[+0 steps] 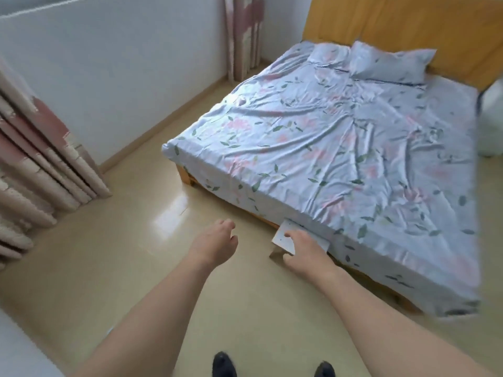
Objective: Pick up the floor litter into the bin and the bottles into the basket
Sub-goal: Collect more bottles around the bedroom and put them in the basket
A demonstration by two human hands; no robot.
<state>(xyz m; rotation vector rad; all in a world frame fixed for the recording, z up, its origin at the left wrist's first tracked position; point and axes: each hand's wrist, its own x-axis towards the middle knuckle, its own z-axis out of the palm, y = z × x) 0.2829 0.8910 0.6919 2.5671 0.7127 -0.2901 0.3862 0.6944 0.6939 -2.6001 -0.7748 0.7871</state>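
My right hand [304,250] is down at the bed's edge, fingers and thumb closed around a small white card-like piece of litter [285,236] with a brownish underside, held just above the cream floor [136,268] against the hanging floral sheet [340,148]. My left hand [217,240] hovers beside it, fingers loosely curled and holding nothing. Two pillows [386,62] lie by the orange headboard [408,23]; my dark shoes [223,364] show below

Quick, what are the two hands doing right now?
Left hand: open, holding nothing.
Right hand: closed on a white box by the bed.
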